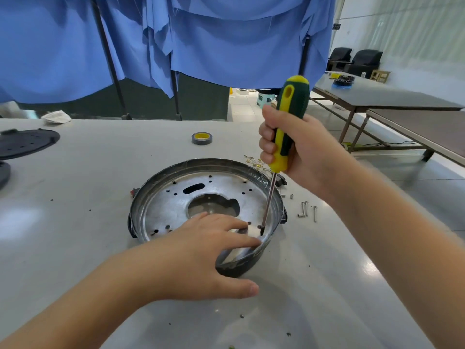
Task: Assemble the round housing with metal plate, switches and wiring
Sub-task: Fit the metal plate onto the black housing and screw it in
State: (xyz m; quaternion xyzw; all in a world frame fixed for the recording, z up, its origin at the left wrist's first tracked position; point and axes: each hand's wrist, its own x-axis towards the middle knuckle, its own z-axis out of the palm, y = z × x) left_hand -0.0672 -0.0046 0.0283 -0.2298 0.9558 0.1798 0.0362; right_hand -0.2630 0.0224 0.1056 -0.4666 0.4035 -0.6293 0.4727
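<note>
The round housing (226, 263) sits on the counter (100, 248), the metal plate (176, 197) seated inside it. The right hand (297, 149) is clenched around the screwdriver (286, 127); its shaft runs steeply down and slightly leftward from that grip, with the tip on the plate's near edge. The left hand (214, 255), closer, lies fingers straight across the rim just beside the tip. Loose screws (305, 209) lie below the right grip.

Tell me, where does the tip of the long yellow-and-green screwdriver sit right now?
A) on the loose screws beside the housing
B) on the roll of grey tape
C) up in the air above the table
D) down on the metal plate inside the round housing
D: the right hand holds the yellow-and-green screwdriver upright, its tip down on the metal plate near the left hand.
</note>
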